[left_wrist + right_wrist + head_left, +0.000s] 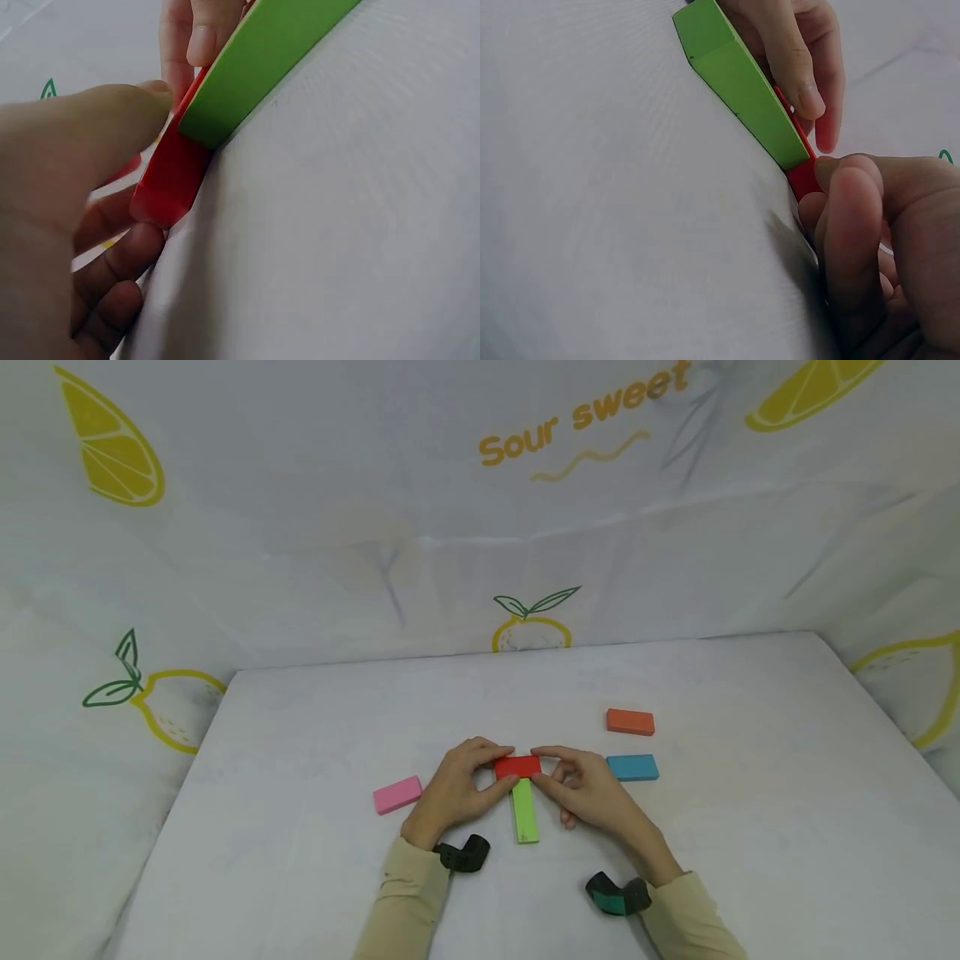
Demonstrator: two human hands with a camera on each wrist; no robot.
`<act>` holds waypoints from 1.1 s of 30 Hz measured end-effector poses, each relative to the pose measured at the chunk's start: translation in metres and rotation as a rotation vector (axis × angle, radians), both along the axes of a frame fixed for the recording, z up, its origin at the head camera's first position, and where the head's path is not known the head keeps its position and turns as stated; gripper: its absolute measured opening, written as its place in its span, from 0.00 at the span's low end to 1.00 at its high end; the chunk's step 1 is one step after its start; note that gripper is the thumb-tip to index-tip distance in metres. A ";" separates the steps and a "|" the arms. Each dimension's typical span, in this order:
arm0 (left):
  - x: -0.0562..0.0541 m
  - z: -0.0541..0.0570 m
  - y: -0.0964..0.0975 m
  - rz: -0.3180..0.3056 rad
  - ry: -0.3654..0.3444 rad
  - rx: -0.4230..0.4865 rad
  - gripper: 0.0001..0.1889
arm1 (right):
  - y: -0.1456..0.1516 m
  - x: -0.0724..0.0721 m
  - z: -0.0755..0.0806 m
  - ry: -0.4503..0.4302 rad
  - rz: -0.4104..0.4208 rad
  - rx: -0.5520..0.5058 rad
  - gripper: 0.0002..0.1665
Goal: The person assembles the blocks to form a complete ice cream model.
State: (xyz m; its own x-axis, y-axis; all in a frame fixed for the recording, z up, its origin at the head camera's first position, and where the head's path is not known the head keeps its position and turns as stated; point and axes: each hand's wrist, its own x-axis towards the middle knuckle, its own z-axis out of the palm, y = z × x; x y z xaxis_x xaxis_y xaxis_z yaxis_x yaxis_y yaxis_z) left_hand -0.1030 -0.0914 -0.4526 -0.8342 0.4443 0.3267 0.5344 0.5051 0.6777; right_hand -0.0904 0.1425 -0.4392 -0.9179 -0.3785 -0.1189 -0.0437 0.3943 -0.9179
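Note:
A red block lies crosswise at the far end of a light green block, so the two form a T on the table. My left hand holds the red block's left end between thumb and fingers. At the other end, my right hand pinches it with thumb and index finger, the remaining fingers curled in. In the left wrist view the green block meets the red block's near side. From the right wrist, most of the red block is hidden behind the green one and the fingers.
A pink block lies just left of my left wrist. Right of my right hand are a blue block and, farther back, an orange block. The white table meets a lemon-printed cloth at the back and sides.

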 end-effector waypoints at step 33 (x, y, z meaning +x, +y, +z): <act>0.021 0.034 -0.117 0.254 -0.135 0.015 0.20 | 0.000 0.000 -0.004 -0.005 -0.021 -0.008 0.28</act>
State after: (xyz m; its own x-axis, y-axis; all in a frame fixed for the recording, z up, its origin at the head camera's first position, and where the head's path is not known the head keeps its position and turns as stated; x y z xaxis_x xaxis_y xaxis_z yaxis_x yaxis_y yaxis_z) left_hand -0.0822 -0.2088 -0.4184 -0.9545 0.2120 0.2095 0.2964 0.6006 0.7426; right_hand -0.0904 0.1427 -0.4435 -0.9252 -0.3597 -0.1209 -0.0304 0.3879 -0.9212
